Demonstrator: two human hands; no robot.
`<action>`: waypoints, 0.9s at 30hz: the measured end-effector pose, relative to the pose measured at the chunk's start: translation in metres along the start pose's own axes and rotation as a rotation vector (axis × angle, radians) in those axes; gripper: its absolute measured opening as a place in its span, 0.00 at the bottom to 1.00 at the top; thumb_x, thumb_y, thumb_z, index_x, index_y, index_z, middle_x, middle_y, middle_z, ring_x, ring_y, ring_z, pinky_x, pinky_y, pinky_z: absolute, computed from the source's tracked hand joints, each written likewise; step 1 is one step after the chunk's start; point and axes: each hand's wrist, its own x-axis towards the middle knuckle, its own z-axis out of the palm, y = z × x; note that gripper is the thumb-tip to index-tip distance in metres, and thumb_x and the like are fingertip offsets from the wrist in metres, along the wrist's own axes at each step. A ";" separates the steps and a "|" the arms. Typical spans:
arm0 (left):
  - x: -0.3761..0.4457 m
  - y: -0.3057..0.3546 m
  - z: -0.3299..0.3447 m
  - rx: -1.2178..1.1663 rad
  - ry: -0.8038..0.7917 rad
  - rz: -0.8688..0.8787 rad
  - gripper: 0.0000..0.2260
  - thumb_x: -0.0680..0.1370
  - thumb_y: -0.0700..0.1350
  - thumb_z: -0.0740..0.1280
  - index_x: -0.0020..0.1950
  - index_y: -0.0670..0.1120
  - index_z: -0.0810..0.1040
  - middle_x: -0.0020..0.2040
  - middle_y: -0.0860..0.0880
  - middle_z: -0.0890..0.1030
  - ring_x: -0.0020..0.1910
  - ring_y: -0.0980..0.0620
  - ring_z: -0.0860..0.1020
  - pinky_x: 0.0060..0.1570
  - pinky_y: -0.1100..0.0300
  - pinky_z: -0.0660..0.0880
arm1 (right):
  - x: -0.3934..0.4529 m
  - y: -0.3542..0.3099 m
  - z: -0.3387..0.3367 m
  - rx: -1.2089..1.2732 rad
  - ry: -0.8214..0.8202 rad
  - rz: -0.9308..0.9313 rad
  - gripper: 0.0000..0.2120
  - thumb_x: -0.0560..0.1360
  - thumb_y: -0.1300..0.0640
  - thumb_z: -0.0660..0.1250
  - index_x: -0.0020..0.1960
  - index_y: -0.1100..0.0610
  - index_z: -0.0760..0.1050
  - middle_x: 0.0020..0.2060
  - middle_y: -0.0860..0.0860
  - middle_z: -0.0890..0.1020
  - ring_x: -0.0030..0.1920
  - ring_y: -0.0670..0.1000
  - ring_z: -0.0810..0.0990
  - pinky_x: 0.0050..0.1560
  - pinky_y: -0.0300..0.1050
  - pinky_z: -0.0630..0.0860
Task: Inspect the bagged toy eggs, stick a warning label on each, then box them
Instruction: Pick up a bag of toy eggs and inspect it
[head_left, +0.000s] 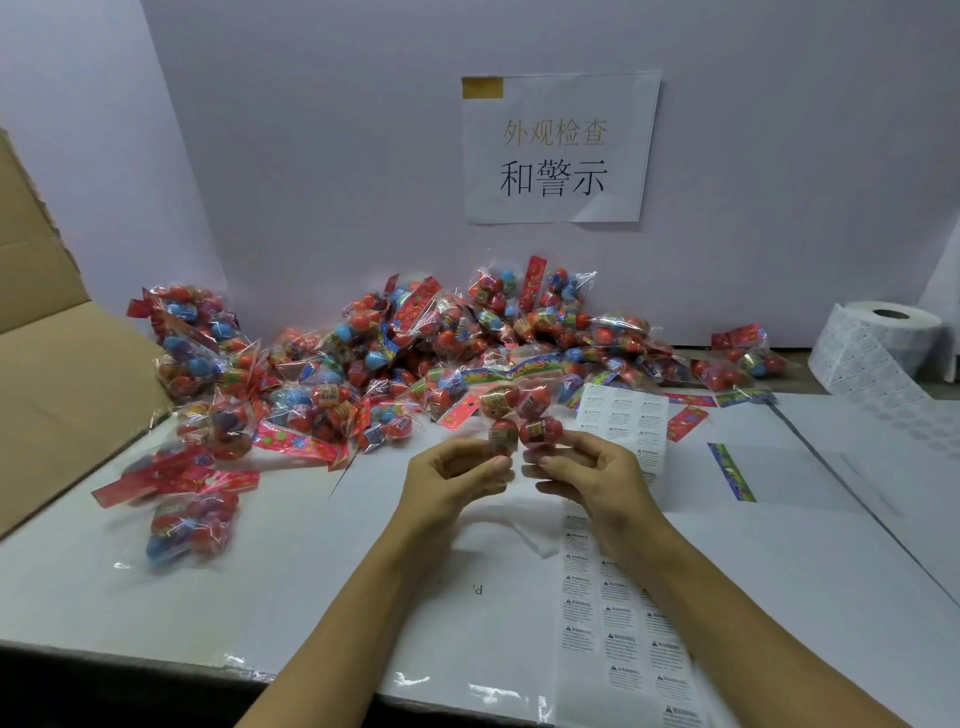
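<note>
In the head view, the left hand (457, 470) and the right hand (587, 467) hold one clear bag of red toy eggs (519, 421) up between them above the white table (260, 571), each with fingers curled to pinch the bag's lower end. Behind it, a heap of bagged eggs (389, 353) lies against the back wall. A strip of warning labels (618, 623) runs under the right forearm, a label roll (883, 338) stands far right, and an open cardboard box (57, 384) sits at left.
</note>
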 end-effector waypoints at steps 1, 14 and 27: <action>0.001 0.000 -0.001 -0.012 0.010 -0.001 0.13 0.66 0.42 0.80 0.49 0.42 0.87 0.48 0.37 0.86 0.45 0.41 0.86 0.45 0.56 0.81 | 0.001 -0.001 -0.002 -0.006 0.035 -0.006 0.10 0.75 0.70 0.71 0.53 0.60 0.83 0.46 0.58 0.87 0.48 0.58 0.87 0.42 0.41 0.82; 0.004 0.007 -0.005 -0.154 0.070 -0.089 0.21 0.66 0.35 0.76 0.58 0.39 0.80 0.43 0.42 0.86 0.42 0.46 0.86 0.42 0.58 0.83 | 0.004 -0.014 -0.013 0.107 -0.164 0.166 0.14 0.83 0.64 0.59 0.64 0.57 0.77 0.54 0.60 0.86 0.56 0.58 0.85 0.54 0.51 0.83; -0.009 0.007 0.006 -0.016 -0.169 -0.139 0.14 0.74 0.50 0.78 0.51 0.42 0.83 0.47 0.41 0.84 0.46 0.44 0.83 0.42 0.53 0.80 | -0.010 -0.008 -0.002 -0.170 -0.141 0.068 0.17 0.67 0.48 0.78 0.46 0.60 0.85 0.39 0.64 0.85 0.35 0.61 0.83 0.36 0.50 0.79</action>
